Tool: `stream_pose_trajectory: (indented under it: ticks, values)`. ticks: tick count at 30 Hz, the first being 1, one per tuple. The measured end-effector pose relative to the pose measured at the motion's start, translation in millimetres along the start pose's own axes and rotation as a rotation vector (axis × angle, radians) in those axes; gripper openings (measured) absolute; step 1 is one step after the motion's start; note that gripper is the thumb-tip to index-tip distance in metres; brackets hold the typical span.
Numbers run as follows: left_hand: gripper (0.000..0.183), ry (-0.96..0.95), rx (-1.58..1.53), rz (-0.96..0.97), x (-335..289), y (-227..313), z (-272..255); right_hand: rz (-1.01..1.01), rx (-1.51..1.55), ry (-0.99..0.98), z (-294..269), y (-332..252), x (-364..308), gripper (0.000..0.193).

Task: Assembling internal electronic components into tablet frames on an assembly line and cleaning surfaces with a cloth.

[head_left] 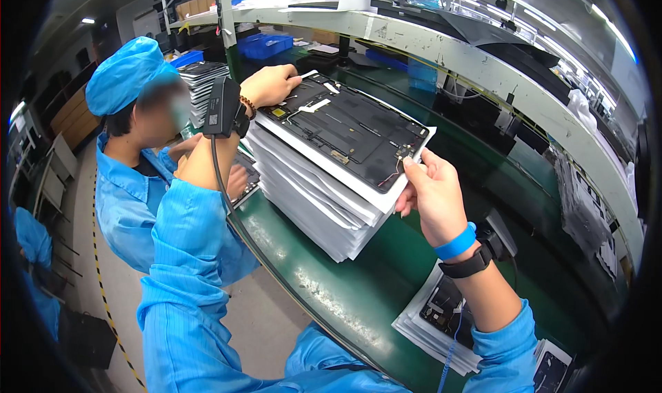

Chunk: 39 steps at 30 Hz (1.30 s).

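A black flat device panel (352,127), with thin cables, connectors and white and yellow patches, lies on white sheets at the top of a tall stack (310,193) of white sheets. My left hand (271,88) is closed at the panel's far left corner, its fingertips bent over the edge. At the near right corner, my right hand (438,189) pinches the panel's edge, thumb on top and the other fingers lower down. A blue band (456,243) and a black strap circle my right wrist. A beaded bracelet and a black strapped-on box (222,107) are on my left.
The stack stands on a green worktop (310,262). A co-worker (134,152) in blue sits at the left, hands by another panel. A lower stack (441,310) with a black panel lies below my right forearm, near a coiled blue cord (449,351). A shelf beam (414,45) runs behind.
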State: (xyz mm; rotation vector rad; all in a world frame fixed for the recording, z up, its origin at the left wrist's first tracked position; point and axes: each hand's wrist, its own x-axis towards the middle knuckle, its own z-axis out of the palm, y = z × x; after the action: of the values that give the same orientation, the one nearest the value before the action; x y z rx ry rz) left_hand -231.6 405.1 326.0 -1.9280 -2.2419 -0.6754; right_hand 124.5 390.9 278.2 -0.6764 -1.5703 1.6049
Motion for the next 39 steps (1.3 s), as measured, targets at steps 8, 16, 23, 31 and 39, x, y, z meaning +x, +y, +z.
stream_pose_trajectory:
  ticks: [8,16,23,31,39]
  values:
    - [0.032,-0.016,0.073,-0.082,6.7,-4.3,4.1,0.005,0.016,0.022,3.6,4.3,5.6,0.027]
    - [0.024,0.100,0.157,0.023,-8.6,-11.4,25.2,0.043,-0.066,0.040,13.6,4.8,0.1,0.027]
    - [0.023,0.035,0.270,0.010,-15.3,-6.5,20.6,0.034,-0.088,0.042,15.4,13.4,-1.5,0.020]
    - [0.027,-0.013,0.253,0.012,-12.0,-19.7,29.1,-0.002,-0.234,0.094,16.8,21.9,-5.2,0.055]
    - [0.026,-0.018,0.225,0.018,-13.0,-24.5,32.7,-0.029,-0.274,0.121,20.9,28.1,-7.9,0.037]
